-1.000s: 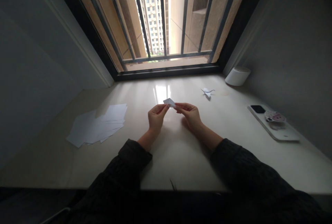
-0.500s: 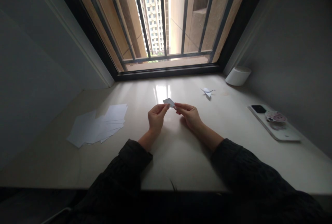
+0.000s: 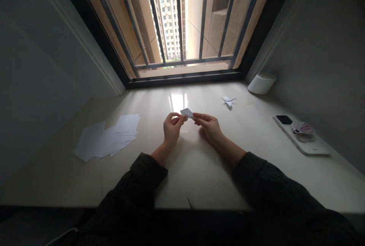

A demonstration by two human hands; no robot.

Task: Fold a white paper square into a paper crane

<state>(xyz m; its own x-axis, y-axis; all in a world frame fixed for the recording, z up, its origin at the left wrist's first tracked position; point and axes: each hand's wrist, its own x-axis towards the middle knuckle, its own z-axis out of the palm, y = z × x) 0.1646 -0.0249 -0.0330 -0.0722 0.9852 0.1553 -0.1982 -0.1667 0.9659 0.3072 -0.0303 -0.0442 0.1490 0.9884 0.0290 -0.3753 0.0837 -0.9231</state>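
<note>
A small folded piece of white paper [image 3: 187,112] is held just above the pale table [image 3: 199,170], in the middle of the view. My left hand [image 3: 172,129] pinches its left side between thumb and fingers. My right hand [image 3: 209,127] pinches its right side, fingers closed on it. Both arms wear dark sleeves and reach in from the near edge.
A loose spread of white paper sheets [image 3: 107,137] lies at the left. A folded paper crane [image 3: 228,101] rests farther back on the right. A white phone [image 3: 301,135] with a round sticker grip lies at the right; a white cylinder [image 3: 261,83] stands by the barred window [image 3: 182,25].
The fingers of my left hand have shifted slightly on the paper, the index finger now lifted over its edge. The paper and both hands stay in the same place.
</note>
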